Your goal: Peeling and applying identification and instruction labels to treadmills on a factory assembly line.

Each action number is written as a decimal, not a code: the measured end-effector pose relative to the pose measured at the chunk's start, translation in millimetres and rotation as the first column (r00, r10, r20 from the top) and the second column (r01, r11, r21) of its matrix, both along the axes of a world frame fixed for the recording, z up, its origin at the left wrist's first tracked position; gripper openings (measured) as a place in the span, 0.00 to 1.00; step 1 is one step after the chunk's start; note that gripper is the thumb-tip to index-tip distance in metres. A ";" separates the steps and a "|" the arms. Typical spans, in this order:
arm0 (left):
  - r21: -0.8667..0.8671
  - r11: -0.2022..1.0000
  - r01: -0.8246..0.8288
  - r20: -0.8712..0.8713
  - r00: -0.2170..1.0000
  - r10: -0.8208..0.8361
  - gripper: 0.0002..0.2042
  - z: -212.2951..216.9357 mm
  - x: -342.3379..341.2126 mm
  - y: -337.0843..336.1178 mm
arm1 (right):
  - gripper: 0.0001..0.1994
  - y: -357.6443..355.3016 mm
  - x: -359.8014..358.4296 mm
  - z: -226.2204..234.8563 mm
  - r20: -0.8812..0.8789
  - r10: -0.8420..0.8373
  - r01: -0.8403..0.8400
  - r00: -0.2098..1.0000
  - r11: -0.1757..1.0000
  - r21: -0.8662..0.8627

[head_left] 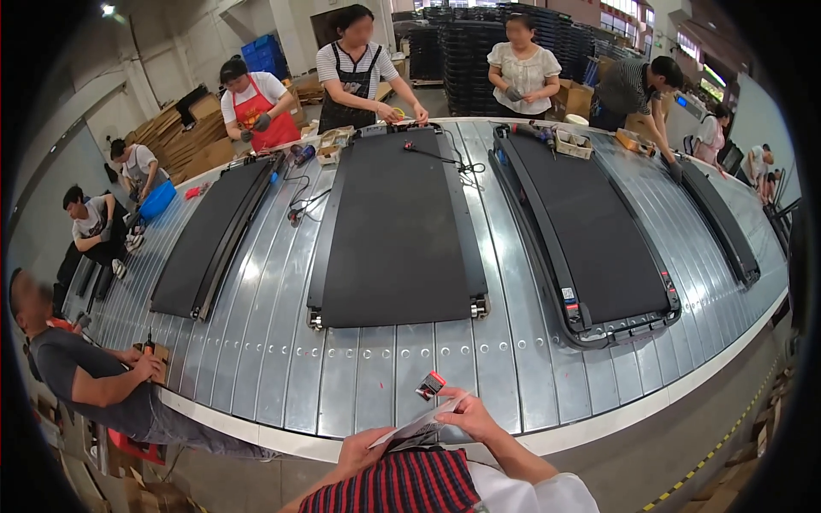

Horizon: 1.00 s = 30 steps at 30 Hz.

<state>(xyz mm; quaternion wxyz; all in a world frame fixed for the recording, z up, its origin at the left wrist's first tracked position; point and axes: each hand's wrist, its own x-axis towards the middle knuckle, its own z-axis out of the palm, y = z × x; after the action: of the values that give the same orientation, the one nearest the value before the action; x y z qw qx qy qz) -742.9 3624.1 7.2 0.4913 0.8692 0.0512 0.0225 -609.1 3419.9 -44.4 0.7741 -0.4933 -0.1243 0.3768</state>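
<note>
— Where the bench [402, 376] curves along its near edge, how much room is there?

— A broad strip of bare ribbed metal lies between that pale rim and the closest black treadmill deck [398, 231]. Two more decks sit to either side, the left one [214, 235] and the right one [590, 231], with open metal lanes between them. A fourth narrow deck [723, 222] lies near the far right edge.

— And the hands?

— Both are low, just past the near rim. The right hand [469, 415] is curled, fingers pinching the upper end of a thin white sheet or packet [419, 425]. The left hand [359, 449] is closed on its lower end, so the sheet slants between them.

— Anything else there?

— A small red-and-black item [430, 385] sits just above the right hand, over the bench's edge strip; whether the fingers grip it or it rests on the metal, I cannot tell.

— Other people?

— Several stand round the far and left sides. One seated person's hand [147, 366] rests at the left rim by a small box [159, 355].
</note>
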 end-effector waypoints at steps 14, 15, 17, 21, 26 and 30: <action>0.013 0.999 0.041 -0.003 0.999 -0.041 0.15 -1.9 -7.5 23.3 | 0.23 21.4 -6.0 8.0 0.085 0.105 -0.098 0.991 0.992 -0.074; 0.008 0.999 0.048 -0.002 0.999 -0.048 0.15 -2.1 -8.2 24.4 | 0.23 22.7 -7.5 7.7 0.082 0.107 -0.101 0.991 0.992 -0.074; 0.002 0.998 0.055 -0.003 0.998 -0.055 0.15 -1.7 -9.3 26.1 | 0.23 25.2 -10.1 7.1 0.091 0.118 -0.109 0.989 0.989 -0.098; -0.012 0.999 0.053 -0.002 0.999 -0.053 0.15 -2.8 -12.2 29.0 | 0.23 29.6 -13.5 5.4 0.077 0.133 -0.124 0.988 0.986 -0.116; -0.030 0.998 0.057 -0.022 0.998 -0.057 0.16 -3.5 -14.9 33.4 | 0.23 33.8 -15.6 1.7 0.089 0.149 -0.138 0.985 0.983 -0.119; -0.030 0.998 0.055 -0.024 0.998 -0.055 0.16 -4.9 -16.8 37.9 | 0.23 38.2 -17.6 1.2 0.111 0.153 -0.138 0.982 0.981 -0.135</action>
<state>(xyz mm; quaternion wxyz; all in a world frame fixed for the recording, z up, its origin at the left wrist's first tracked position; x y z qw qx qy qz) -759.6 3661.9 2.3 0.5036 0.8633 0.0337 -0.0025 -626.7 3458.2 -43.1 0.7027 -0.5527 -0.1828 0.4091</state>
